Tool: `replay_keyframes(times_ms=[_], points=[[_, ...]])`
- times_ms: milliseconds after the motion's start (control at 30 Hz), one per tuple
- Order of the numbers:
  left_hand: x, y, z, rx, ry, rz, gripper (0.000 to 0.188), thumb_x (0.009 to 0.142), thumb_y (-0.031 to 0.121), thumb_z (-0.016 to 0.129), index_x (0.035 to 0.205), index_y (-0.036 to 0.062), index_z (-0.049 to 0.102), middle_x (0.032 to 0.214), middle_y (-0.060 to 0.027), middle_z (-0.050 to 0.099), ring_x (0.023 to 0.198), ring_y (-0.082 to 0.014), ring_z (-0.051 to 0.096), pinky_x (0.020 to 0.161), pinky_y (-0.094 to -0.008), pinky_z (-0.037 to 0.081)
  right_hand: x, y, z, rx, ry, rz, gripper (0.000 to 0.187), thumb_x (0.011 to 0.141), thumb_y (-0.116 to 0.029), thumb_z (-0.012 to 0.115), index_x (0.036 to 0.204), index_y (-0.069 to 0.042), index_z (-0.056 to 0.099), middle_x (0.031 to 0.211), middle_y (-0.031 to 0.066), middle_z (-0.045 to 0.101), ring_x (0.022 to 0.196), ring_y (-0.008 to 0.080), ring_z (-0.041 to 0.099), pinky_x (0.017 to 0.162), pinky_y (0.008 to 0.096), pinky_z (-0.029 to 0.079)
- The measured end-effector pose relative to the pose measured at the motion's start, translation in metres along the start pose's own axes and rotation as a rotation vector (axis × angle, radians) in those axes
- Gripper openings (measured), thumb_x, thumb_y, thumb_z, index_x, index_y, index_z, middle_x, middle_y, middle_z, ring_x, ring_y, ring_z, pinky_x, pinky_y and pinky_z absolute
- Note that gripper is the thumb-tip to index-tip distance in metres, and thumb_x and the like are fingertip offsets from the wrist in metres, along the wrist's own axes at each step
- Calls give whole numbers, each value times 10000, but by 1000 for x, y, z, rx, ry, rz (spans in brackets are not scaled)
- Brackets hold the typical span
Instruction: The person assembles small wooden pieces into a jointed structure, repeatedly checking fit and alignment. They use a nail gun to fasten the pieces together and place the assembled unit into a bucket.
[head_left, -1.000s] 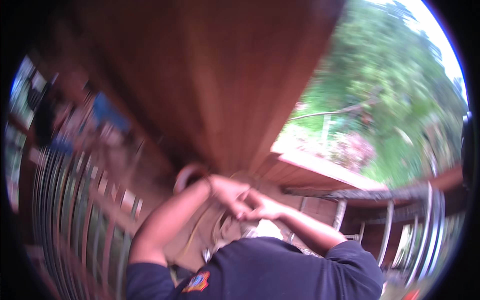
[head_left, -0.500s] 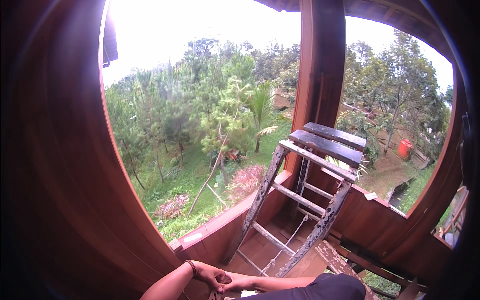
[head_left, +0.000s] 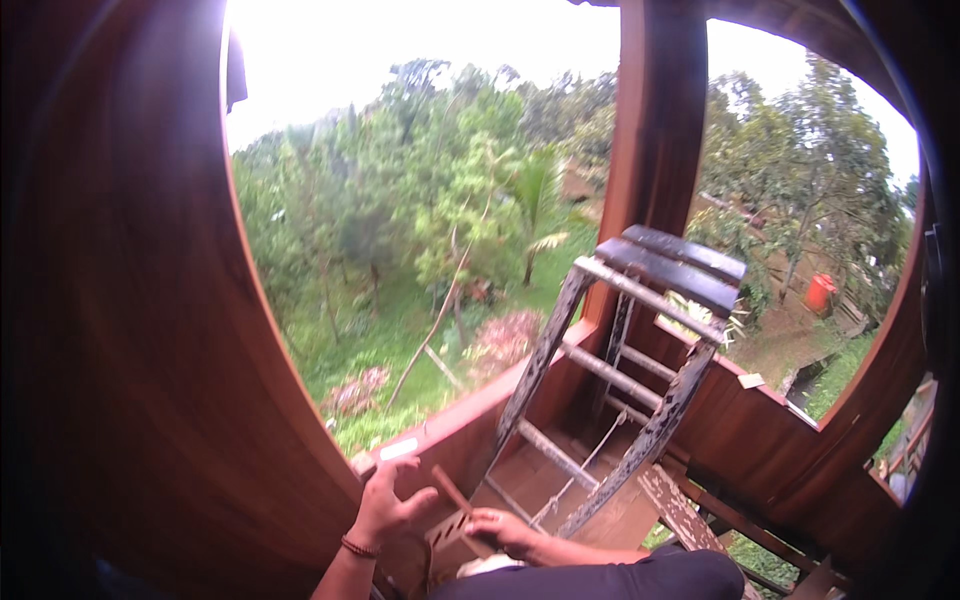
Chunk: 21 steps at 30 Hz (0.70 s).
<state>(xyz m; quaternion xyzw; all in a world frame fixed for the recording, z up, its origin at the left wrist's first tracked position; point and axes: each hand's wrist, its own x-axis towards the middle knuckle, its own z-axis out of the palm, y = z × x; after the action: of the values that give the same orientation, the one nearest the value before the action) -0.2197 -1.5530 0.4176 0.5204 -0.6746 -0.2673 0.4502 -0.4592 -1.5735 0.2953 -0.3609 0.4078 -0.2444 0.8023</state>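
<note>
My left hand point(head_left: 383, 508), a beaded bracelet at its wrist, is raised above my lap near the window sill. Its fingers and thumb are spread, with nothing between them. Lower and to the right, my right hand point(head_left: 508, 532) is closed on the end of a thin reddish-brown stick point(head_left: 453, 489) that points up and to the left. Between the hands, close to my lap, lies a pale piece with dark slots point(head_left: 447, 531), partly covered. Whether my right hand touches it I cannot tell.
A paint-spattered stepladder point(head_left: 618, 372) with dark top boards stands ahead by the wooden corner post point(head_left: 655, 120). A pale strip point(head_left: 399, 449) lies on the sill point(head_left: 455, 420). Right of the ladder, a worn plank point(head_left: 672, 505) lies beside gaps in the floor.
My hands were together over my lap; now they are apart. The left has risen and opened, and the stick now shows in my right hand. The view has shifted slightly.
</note>
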Motion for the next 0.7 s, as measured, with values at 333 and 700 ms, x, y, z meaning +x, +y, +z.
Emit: replay_keyframes(times_ms=[333, 700], points=[[-53, -51, 65, -1012, 136, -625, 778, 988, 492, 606, 1562, 128, 226, 1369, -123, 523, 1228, -211, 539, 1026, -376, 444, -7, -18, 38, 445, 137, -97, 298, 956, -120, 600, 1232, -27, 537, 1145, 88, 641, 1072, 205, 638, 942, 370, 530], [-38, -72, 92, -919, -30, -618, 385, 902, 64, 732, 1164, -21, 464, 1204, -182, 672, 1139, -198, 646, 988, -323, 515, -2, 6, 37, 516, 119, -8, 249, 980, -135, 552, 1208, -37, 531, 1098, 93, 633, 1006, 236, 661, 837, 418, 582]])
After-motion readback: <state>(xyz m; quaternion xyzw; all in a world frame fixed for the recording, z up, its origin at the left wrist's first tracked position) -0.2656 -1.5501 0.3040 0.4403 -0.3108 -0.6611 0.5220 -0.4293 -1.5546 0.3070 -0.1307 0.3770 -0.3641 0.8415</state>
